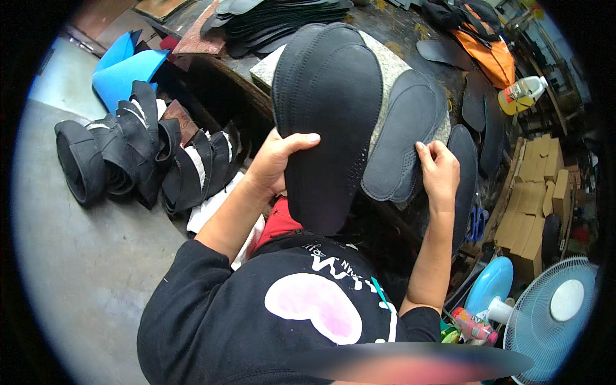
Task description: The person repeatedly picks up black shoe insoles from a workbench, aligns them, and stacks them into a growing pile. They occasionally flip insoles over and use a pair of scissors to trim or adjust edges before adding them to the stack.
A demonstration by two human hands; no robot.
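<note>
My left hand (282, 157) is closed round the left edge of a fanned stack of large black insoles (327, 122), its thumb lying across the top one. Stitch lines run along their borders, and small perforations show near the lower right edge. To the right, a few smaller black insoles (398, 138) overlap on a speckled stone slab (387, 59). My right hand (440, 170) is pinched at the right edge of these, thumb and forefinger together. Beneath both stacks the slab is partly hidden.
A tall pile of black pieces (289, 25) lies at the back of the worktable. Rolled black strips (122, 151) and blue sheets (128, 70) are at left. On the right are a yellow-liquid jug (521, 95), blue-handled scissors (475, 224), cardboard boxes (529, 212) and a fan (555, 314).
</note>
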